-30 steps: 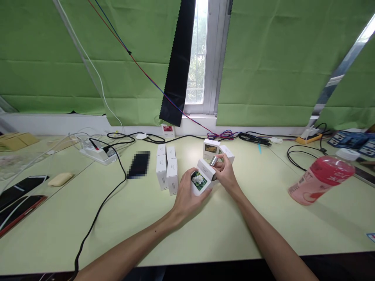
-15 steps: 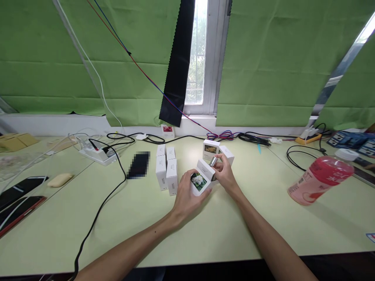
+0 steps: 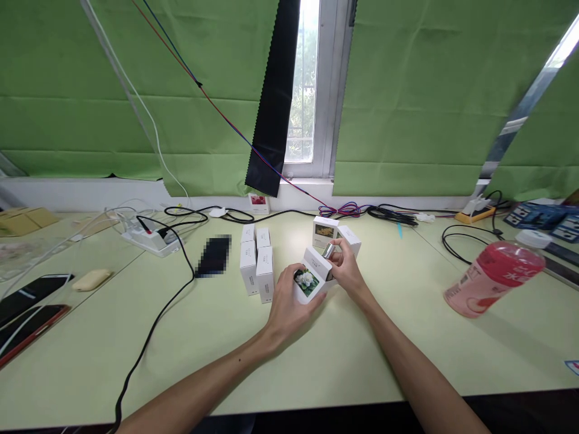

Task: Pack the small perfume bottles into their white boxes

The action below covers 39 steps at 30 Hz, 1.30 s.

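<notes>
My left hand (image 3: 284, 304) grips a small white box with a flower picture (image 3: 310, 276) just above the pale green table (image 3: 226, 349). My right hand (image 3: 347, 270) pinches a small silver cylinder (image 3: 328, 251) at the open end of that box. Behind the hands stand two more white boxes, one with a yellowish picture (image 3: 324, 231) and one plain (image 3: 350, 239). To the left lie several narrow white boxes (image 3: 257, 264) in two rows.
A blurred dark phone (image 3: 214, 255) lies left of the boxes. A black cable (image 3: 158, 319) runs from a power strip (image 3: 150, 237) to the near edge. A pink bottle (image 3: 496, 272) lies at right. Phones (image 3: 31, 301) sit at far left; cables line the windowsill.
Both hands with the box and the silver cylinder have stayed in nearly the same spot; the view shifted slightly.
</notes>
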Each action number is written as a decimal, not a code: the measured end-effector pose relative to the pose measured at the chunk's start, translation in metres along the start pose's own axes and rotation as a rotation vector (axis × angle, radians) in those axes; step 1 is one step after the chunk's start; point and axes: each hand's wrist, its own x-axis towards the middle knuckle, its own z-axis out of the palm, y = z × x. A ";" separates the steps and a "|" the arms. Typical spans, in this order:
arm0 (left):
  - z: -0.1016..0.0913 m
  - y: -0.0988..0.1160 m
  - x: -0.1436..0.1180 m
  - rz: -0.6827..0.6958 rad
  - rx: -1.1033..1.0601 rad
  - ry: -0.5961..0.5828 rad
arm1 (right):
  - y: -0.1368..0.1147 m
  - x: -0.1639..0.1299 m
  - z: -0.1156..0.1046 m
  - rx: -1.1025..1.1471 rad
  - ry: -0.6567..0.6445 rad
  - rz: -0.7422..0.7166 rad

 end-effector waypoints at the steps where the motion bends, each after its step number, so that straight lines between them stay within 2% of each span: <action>1: 0.000 -0.001 0.000 -0.001 0.000 0.001 | 0.000 0.000 0.000 -0.002 0.000 0.000; 18: 0.000 0.001 -0.001 -0.025 -0.002 -0.005 | -0.003 0.000 0.003 0.004 0.019 0.043; 39: 0.001 0.000 -0.002 -0.041 0.004 -0.005 | -0.002 0.000 0.000 -0.022 0.000 0.026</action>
